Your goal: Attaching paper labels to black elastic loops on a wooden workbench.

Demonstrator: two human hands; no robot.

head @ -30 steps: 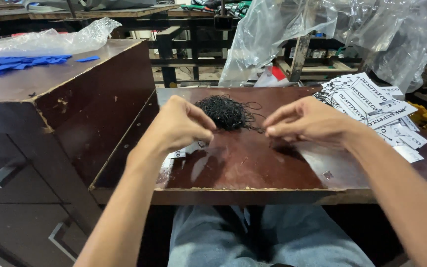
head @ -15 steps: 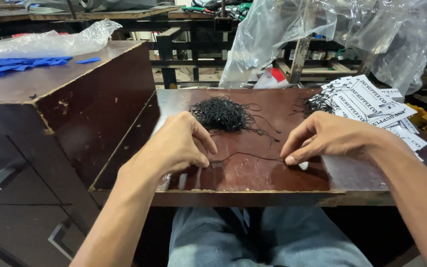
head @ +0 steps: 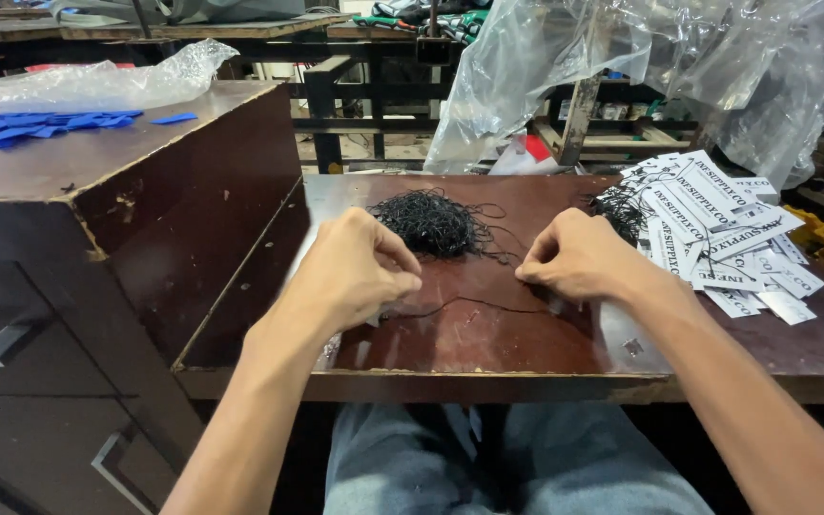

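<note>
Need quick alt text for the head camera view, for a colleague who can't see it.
Two bare hands, left hand and right hand, pinch a thin black string stretched between them over a brown table. Behind lies a tangled pile of black strings; a heap of white printed tags sits to the right.

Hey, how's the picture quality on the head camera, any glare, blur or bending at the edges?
Head view: sharp on both hands, left hand and right hand; soft glare on the wooden table near the black string pile; clear plastic sheet shines brightly; under the table is dark; wide-angle bending at the edges.
</note>
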